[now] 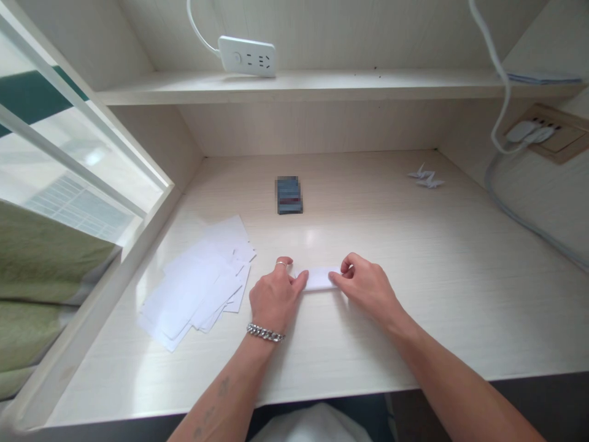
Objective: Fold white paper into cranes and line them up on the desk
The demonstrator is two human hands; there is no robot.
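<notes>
A small folded sheet of white paper [318,279] lies near the front middle of the desk, between my two hands. My left hand [275,294], with a ring and a chain bracelet at the wrist, grips its left end, thumb along the near edge and fingers curled. At the right end, my right hand [365,283] pinches the paper between thumb and bent fingers. Parts of the paper under both hands are hidden. To the left is a loose pile of white paper sheets [197,282], spread unevenly.
A dark, blurred-out rectangular object [289,195] lies beyond my hands. Folded paper cranes [427,179] sit at the back right. A power strip [247,56] rests on the shelf [322,86] above. On the right wall, a white cable [501,80] hangs by a socket panel [556,132].
</notes>
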